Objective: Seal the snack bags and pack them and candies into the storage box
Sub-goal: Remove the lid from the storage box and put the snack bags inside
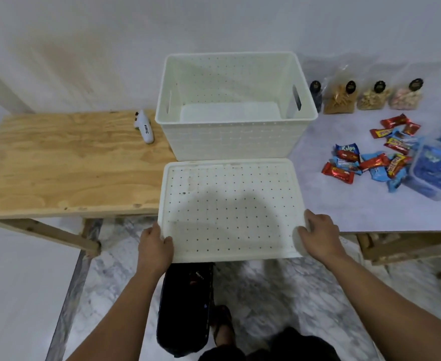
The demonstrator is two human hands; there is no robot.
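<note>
Fingers of the left hand (154, 246) and right hand (320, 234) grip the near corners of the lid (231, 204), held flat, long axis left-right. The empty storage box (236, 121) stands directly beyond; snack bags (370, 96) and candies (370, 158) lie rightward on the surface (344, 209), nearer the right hand.

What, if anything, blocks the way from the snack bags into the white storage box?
Nothing visible. The white perforated plastic storage box stands open and empty; its white perforated lid is off, held by both hands in front. The clear snack bags stand right of it.
</note>
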